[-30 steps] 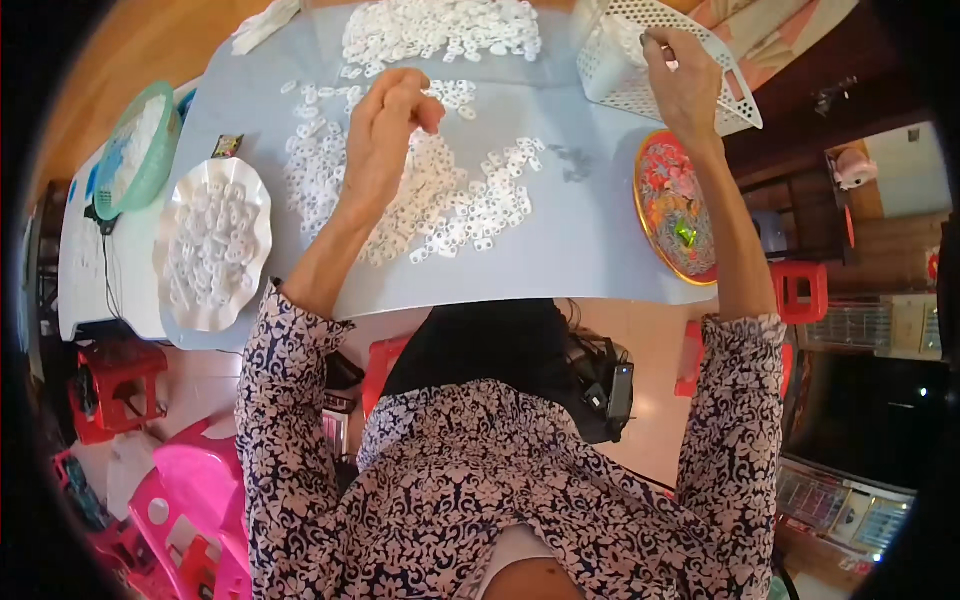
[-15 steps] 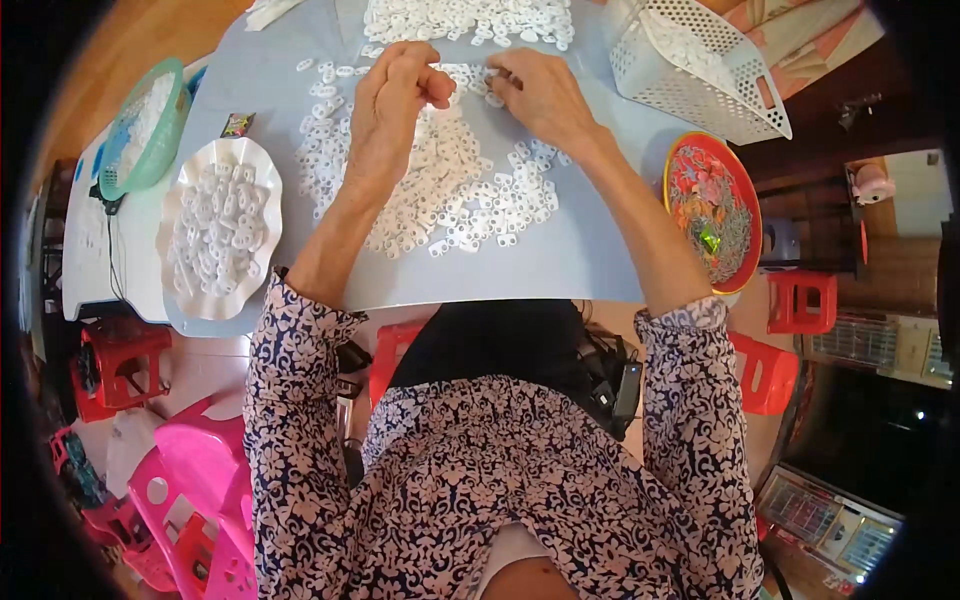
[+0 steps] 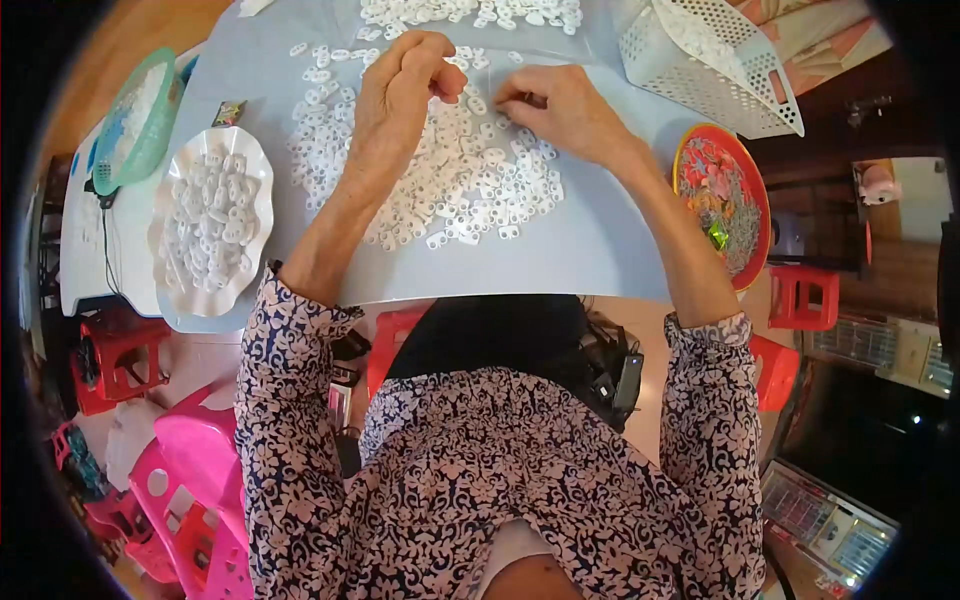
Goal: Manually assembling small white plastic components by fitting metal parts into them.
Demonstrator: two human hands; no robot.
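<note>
My left hand [image 3: 405, 85] is curled above the far part of the heap of small white plastic pieces [image 3: 440, 175], fingertips pinched together; whether a piece sits between them I cannot tell. My right hand [image 3: 560, 105] rests on the heap's far right edge, fingers bent down onto the pieces, apparently nipping one, though the piece itself is too small to confirm. The heap lies spread on the grey table [image 3: 590, 250], in front of both hands. Left of the heap stands a white scalloped dish [image 3: 210, 215] filled with the same pieces. Right of the heap sits a red-rimmed bowl [image 3: 722, 205] of mixed coloured bits. Beyond it, a white perforated basket [image 3: 705, 65] lies tilted.
</note>
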